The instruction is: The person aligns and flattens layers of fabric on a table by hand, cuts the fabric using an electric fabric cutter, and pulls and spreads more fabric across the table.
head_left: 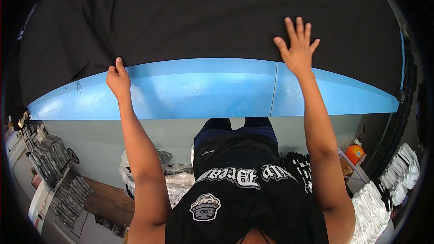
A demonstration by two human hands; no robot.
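A wide black cloth (203, 22) covers most of the blue table (203, 92), its near edge lying a little in from the table's front edge. At that edge, on the left, my left hand (119, 79) grips the cloth, thumb on top and fingers curled. Creases in the cloth run away from this grip toward the far left. My right hand (298, 49) lies flat on the cloth, palm down with fingers spread, farther in from the edge. On the right side the cloth looks smoother.
Stacks of plastic-wrapped goods (49, 153) stand at the lower left. More bagged bundles (176, 178) are on the floor beside me. White folded stacks (370, 212) and an orange object (355, 154) are at the lower right. A seam (274, 90) crosses the table's front strip.
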